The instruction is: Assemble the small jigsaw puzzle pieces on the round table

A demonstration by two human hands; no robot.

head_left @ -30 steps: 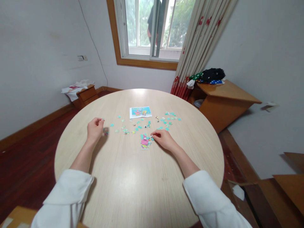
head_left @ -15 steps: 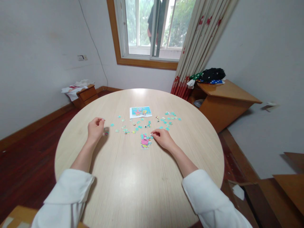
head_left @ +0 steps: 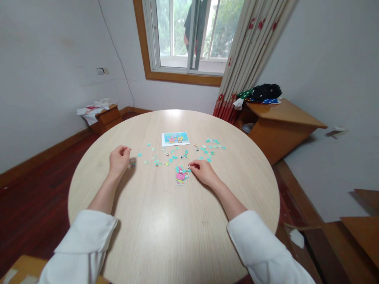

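My right hand [head_left: 203, 172] pinches a small puzzle piece [head_left: 189, 167] at the upper right edge of a partly joined jigsaw puzzle [head_left: 180, 176], which shows a pink starfish character. To the left, my left hand [head_left: 119, 160] hovers over the table with its fingers closed; what they hold, if anything, is too small to make out. Beside it, a few dark pinkish pieces [head_left: 132, 165] lie in its shadow. Loose turquoise pieces [head_left: 169, 158] are scattered beyond the joined part. Behind them lies a reference picture [head_left: 175, 139] with a pink and a yellow character.
The round pale wooden table [head_left: 160, 232] fills the middle of the view. A wooden desk [head_left: 284, 118] with dark clothes stands at the right, by a curtain [head_left: 251, 43]. Through the window [head_left: 177, 35] a person in dark clothing is partly visible.
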